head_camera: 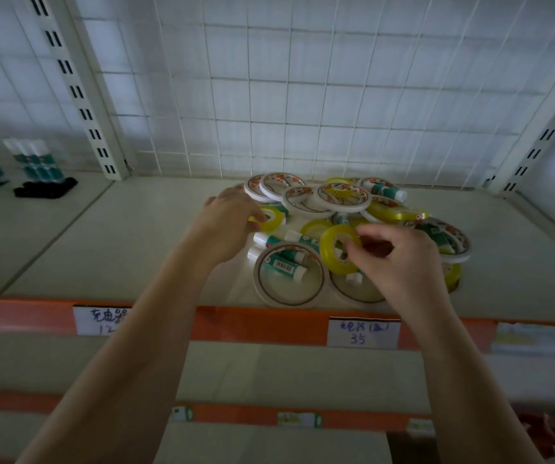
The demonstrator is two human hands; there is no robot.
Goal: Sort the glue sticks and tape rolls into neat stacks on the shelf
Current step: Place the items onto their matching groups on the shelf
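A jumbled pile lies on the shelf [155, 242]: several white tape rolls [343, 197], yellow tape rolls and green-and-white glue sticks [281, 262]. My right hand [393, 259] pinches a yellow tape roll [331, 249], tilted upright above the pile's front. My left hand [225, 219] curls its fingers round a smaller yellow tape roll [271, 218] at the pile's left edge. A large thin tape ring [289, 289] lies at the front with glue sticks across it. Part of the pile is hidden behind my right hand.
Standing glue sticks [33, 162] are grouped on the neighbouring shelf at far left, beside a black object [46, 189]. A wire grid [302, 95] backs the shelf. Orange price strips with labels [363, 333] run along the shelf fronts. Lower shelves lie below my arms.
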